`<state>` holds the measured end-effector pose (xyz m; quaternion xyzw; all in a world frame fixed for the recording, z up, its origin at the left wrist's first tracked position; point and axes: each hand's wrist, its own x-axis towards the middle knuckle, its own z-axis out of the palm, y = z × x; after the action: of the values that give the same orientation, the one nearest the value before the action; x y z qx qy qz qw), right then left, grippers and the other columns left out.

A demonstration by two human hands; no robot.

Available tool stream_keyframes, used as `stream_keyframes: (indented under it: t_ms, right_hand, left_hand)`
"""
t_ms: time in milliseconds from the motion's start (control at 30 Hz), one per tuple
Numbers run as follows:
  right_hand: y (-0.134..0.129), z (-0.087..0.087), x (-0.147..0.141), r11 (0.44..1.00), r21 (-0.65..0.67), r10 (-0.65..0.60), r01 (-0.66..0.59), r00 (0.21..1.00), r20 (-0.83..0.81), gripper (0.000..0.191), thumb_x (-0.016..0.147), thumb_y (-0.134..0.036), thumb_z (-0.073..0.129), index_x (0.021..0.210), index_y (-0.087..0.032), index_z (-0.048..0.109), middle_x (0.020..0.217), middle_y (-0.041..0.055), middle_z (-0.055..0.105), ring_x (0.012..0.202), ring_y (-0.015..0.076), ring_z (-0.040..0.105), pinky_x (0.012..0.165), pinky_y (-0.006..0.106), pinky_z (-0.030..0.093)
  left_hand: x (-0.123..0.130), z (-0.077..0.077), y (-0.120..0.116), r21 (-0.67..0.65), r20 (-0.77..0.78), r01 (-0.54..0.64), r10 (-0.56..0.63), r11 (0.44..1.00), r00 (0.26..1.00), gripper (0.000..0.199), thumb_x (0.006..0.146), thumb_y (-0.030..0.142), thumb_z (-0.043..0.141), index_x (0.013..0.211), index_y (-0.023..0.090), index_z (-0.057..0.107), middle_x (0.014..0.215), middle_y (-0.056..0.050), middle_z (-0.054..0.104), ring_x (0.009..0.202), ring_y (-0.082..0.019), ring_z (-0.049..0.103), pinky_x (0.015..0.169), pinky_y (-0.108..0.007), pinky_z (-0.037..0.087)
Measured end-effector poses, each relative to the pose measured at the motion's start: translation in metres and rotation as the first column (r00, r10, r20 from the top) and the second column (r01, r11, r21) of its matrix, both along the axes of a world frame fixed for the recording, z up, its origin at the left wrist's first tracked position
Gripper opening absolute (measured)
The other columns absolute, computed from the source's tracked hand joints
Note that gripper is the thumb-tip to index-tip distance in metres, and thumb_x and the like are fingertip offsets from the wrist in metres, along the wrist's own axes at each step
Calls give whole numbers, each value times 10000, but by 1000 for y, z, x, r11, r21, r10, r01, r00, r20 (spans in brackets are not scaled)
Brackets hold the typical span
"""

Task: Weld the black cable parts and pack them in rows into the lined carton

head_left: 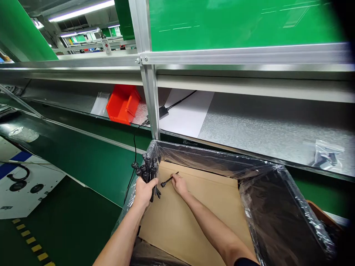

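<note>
My left hand [144,191] is closed around a bundle of several black rod-like parts with round, knobbed heads [146,168]. It is held up over the left edge of a bin lined with clear plastic [199,157]. Inside the bin lies a flat sheet of brown cardboard [194,218]. Just above that sheet, my right hand [179,184] pinches one similar black rod-like part [166,181], its knobbed head pointing left. Whether this part touches the cardboard, I cannot tell.
Behind the bin runs a metal shelf [249,125] carrying a red plastic bin [122,105], a white sheet [188,111], a small black box with a cable [163,112] and a clear bag of parts [328,155]. A metal post [151,99] rises behind the bin. A green-topped bench [91,159] extends left.
</note>
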<state>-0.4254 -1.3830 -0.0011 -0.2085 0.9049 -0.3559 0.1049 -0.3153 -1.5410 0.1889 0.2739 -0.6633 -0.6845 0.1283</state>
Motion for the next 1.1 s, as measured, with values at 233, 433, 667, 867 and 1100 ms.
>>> stream_keyframes:
  t_ms: [233, 433, 667, 867, 1100]
  right_hand:
    - [-53, -15, -37, 974, 163, 143, -158, 985, 97, 330, 841, -73, 452, 1113, -131, 630, 1122, 123, 635, 1074, 192, 543, 953, 234, 340]
    - [-92, -20, -44, 990, 142, -45, 19, 982, 184, 397, 848, -69, 493, 1237, -131, 534, 1095, 137, 637, 967, 184, 596, 830, 231, 397]
    - [-113, -15, -39, 974, 168, -187, 149, 952, 243, 249, 863, -41, 458, 1090, -70, 556, 1071, 175, 638, 919, 178, 605, 755, 230, 404]
    - [-97, 4, -34, 971, -17, -229, 240, 942, 244, 129, 813, -101, 541, 906, -89, 631, 1001, 160, 635, 931, 200, 584, 807, 253, 409]
    - [-41, 84, 25, 601, -702, 107, 381, 833, 543, 423, 836, -562, 513, 898, -163, 639, 735, 31, 591, 578, 139, 509, 529, 256, 408]
  left_hand:
    - [-1, 1, 2, 142, -66, 0, 10, 990, 998, 375, 628, 270, 759, 967, 137, 671, 947, -58, 714, 809, -191, 642, 775, -306, 494]
    - [0, -2, 2, 233, -20, -35, 40, 972, 999, 416, 627, 283, 773, 1001, 133, 669, 993, -84, 716, 837, -224, 663, 768, -336, 517]
    - [0, -3, 3, 156, -8, -23, 24, 988, 1000, 429, 629, 297, 780, 1009, 123, 679, 985, -93, 722, 843, -236, 667, 758, -335, 522]
    - [-1, -1, 2, 39, -3, 20, -20, 999, 1000, 424, 637, 319, 772, 1012, 137, 695, 1005, -86, 724, 919, -256, 661, 789, -327, 512]
    - [0, 0, 6, 26, -19, 87, -86, 996, 996, 342, 648, 281, 754, 951, 133, 693, 932, -79, 723, 815, -218, 654, 770, -325, 498]
